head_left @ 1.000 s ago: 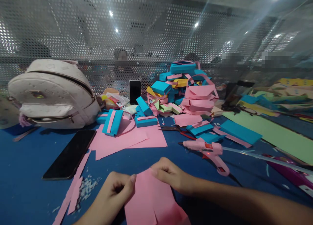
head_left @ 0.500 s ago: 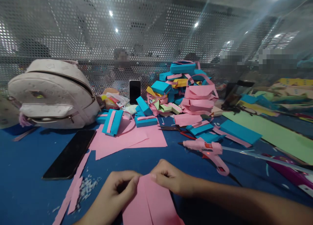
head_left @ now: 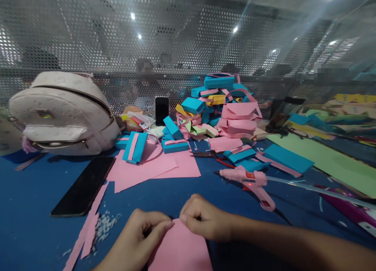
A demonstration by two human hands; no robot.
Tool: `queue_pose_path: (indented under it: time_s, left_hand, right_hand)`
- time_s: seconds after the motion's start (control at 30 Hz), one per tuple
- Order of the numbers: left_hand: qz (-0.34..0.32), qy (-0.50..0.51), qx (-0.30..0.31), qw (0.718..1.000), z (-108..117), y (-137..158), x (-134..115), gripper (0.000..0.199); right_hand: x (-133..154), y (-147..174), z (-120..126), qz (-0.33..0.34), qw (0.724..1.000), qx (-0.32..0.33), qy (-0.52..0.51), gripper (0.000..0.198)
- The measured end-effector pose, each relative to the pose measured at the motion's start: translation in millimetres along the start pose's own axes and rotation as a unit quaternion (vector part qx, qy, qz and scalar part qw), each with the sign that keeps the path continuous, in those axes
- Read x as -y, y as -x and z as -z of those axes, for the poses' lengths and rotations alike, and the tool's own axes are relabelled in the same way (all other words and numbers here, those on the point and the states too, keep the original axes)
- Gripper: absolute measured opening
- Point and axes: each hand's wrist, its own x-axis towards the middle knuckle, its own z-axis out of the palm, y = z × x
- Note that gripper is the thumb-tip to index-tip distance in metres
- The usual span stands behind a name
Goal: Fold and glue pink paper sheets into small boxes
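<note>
A pink sheet of paper [head_left: 181, 249] lies in front of me at the bottom of the view, its lower part cut off by the frame. My left hand [head_left: 148, 231] pinches its upper left corner between thumb and fingers. At the upper right corner, my right hand [head_left: 201, 218] grips the same paper with fingers curled in. Both hands are close together along the top edge. Beyond the right hand rests a pink hot glue gun [head_left: 246, 177] with a small red light showing and a glue stick out of its back.
Pink sheets [head_left: 155, 171], a black phone [head_left: 84, 186], pink strips [head_left: 85, 228] and scraps [head_left: 104, 228] lie leftward. Behind are a white backpack [head_left: 61, 114], scissors [head_left: 205, 155], blue paper boxes [head_left: 136, 147] and stacked pink paper bags [head_left: 239, 120]. A green sheet [head_left: 329, 165] lies right.
My hands have shifted slightly down toward me along with the pink paper's top edge. The lengthwise seam seen earlier on the paper no longer shows.
</note>
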Motion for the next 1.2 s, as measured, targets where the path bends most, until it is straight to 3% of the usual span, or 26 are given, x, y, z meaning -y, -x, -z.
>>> queue_pose_path:
  time_s: [0.3, 0.7, 1.2]
  left_hand:
    - [0.015, 0.078, -0.008, 0.997, 3, -2, 0, 0.035]
    - [0.033, 0.12, -0.043, 0.991, 4, -3, 3, 0.033]
    - [0.056, 0.165, -0.059, 0.983, 3, -4, 15, 0.041]
  right_hand:
    - [11, -4, 5, 0.002, 0.992, -0.023, -0.125, 0.052]
    - [5, -5, 4, 0.017, 0.986, -0.102, -0.128, 0.051]
    - [7, -8, 5, -0.001, 0.979, -0.129, -0.158, 0.052]
